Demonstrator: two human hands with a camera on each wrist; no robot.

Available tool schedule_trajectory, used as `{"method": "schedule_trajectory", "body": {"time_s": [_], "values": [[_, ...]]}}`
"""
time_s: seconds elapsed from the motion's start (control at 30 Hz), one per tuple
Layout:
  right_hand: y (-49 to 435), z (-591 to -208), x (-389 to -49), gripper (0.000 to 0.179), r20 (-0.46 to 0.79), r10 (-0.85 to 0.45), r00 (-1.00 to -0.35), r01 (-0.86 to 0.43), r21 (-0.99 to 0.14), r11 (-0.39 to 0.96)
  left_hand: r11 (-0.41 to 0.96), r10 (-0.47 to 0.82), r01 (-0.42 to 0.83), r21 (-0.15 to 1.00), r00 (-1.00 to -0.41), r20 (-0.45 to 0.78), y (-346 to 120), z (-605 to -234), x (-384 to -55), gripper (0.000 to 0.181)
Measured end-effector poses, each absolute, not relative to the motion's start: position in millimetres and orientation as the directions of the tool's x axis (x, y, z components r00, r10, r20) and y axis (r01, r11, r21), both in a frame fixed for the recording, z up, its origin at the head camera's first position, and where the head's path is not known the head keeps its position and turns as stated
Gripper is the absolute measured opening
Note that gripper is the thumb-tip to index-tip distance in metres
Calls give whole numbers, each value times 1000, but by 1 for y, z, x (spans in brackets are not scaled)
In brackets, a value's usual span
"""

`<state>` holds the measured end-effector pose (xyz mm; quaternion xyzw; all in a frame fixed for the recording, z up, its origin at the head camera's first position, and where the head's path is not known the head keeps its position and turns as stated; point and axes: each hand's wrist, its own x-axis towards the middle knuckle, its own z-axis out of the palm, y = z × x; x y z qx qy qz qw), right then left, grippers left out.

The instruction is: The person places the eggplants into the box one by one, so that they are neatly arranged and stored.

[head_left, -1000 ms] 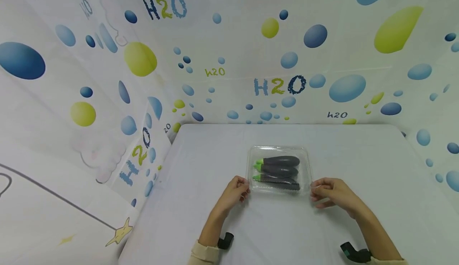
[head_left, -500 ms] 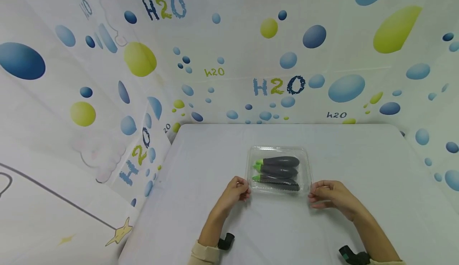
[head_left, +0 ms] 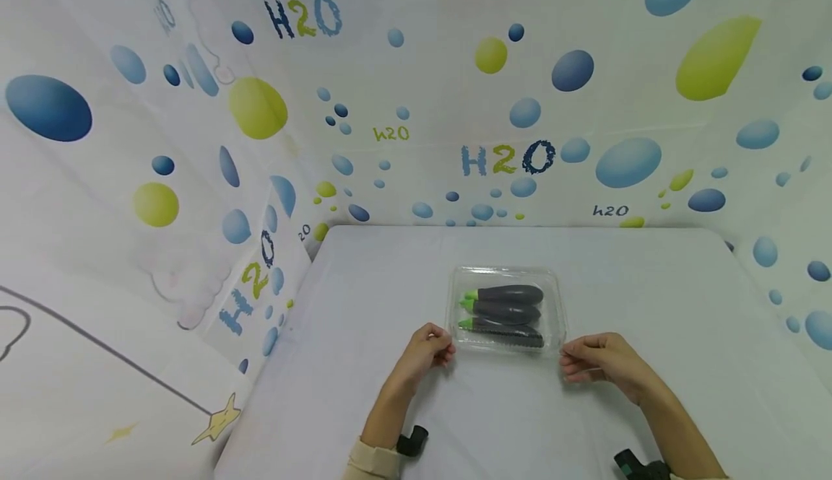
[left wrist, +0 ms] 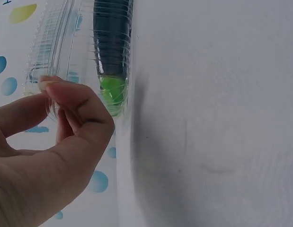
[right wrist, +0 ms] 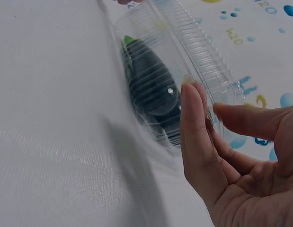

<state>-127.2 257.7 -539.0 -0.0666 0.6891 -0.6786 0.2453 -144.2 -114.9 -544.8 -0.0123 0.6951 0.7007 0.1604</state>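
Observation:
A clear plastic clamshell box (head_left: 551,314) sits on the white table in the head view, with several dark eggplants inside; one eggplant (head_left: 507,312) lies across its middle, green stem to the left. My left hand (head_left: 425,354) pinches the box's near left corner; in the left wrist view its thumb and forefinger meet on the rim (left wrist: 58,52). At the near right corner, my right hand (head_left: 607,366) holds the rim between thumb and fingers, as the right wrist view shows. The ribbed side wall of the box partly blurs the eggplants in both wrist views.
The white-covered table (head_left: 364,278) extends around the box on all sides. Behind it and to the left hang white sheets (head_left: 429,68) printed with blue and green dots and H2O lettering. A black wrist camera (head_left: 412,440) is strapped to the left wrist.
My right hand has shifted slightly left and nearer to me, its fingers drawing closer together at the box corner. The left hand and the box have hardly moved. The head view has tilted slightly.

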Motion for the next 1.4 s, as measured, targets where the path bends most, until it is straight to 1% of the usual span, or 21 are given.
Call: {"method": "schedule_trajectory", "body": {"time_s": [0.3,0.83,1.0,1.1,1.23,1.4], "values": [[257,-542,-125,40,-244,-371,-896,233,-970,73,-39,183,-260,965,-951,-249,-111,-544,-143,6],[253,-545,-123,36,-211,-342,-916,202,-977,62,-108,160,-222,969,-966,-204,-109,-551,-141,5],[251,-546,-121,33,-203,-318,-926,203,-979,34,-115,148,-215,970,-969,-197,-109,-552,-140,6],[249,-547,-120,32,-203,-304,-931,206,-978,22,-116,145,-231,966,-966,-213,-109,-553,-140,8],[248,-547,-118,31,-215,-275,-937,214,-976,33,-111,155,-253,961,-960,-234,-109,-554,-140,9],[244,-547,-116,30,-230,-226,-947,224,-973,51,-109,167,-250,962,-959,-231,-109,-555,-139,10]]}}
